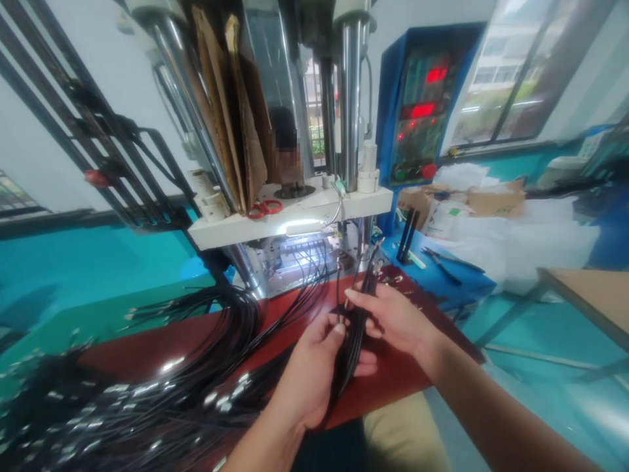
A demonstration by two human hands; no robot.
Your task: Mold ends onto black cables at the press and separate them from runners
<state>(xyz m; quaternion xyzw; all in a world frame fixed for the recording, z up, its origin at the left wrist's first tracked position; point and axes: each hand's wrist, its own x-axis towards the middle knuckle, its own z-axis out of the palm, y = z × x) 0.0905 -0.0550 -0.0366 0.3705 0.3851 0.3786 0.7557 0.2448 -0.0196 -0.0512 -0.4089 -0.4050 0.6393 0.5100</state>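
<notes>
A bundle of thin black cables (354, 347) with metal ends is held upright over the red-brown tabletop (393, 377). My left hand (314, 360) is closed around its lower part, thumb and forefinger pinching one cable. Higher up, my right hand (393, 316) grips the same bundle, with the thumb across the front. Further cables (304, 288) run from the tabletop into the lit mould area (301, 257) of the press. A large heap of black cables (162, 400) with shiny metal ends spreads over the left of the table.
Above the mould, the white press plate (236, 229) carries red-handled scissors (264, 209) and cardboard. A control box (422, 98) with red displays stands behind to the right. Pliers (445, 265) lie on a blue surface (474, 283), and a table corner (584, 288) juts in at right.
</notes>
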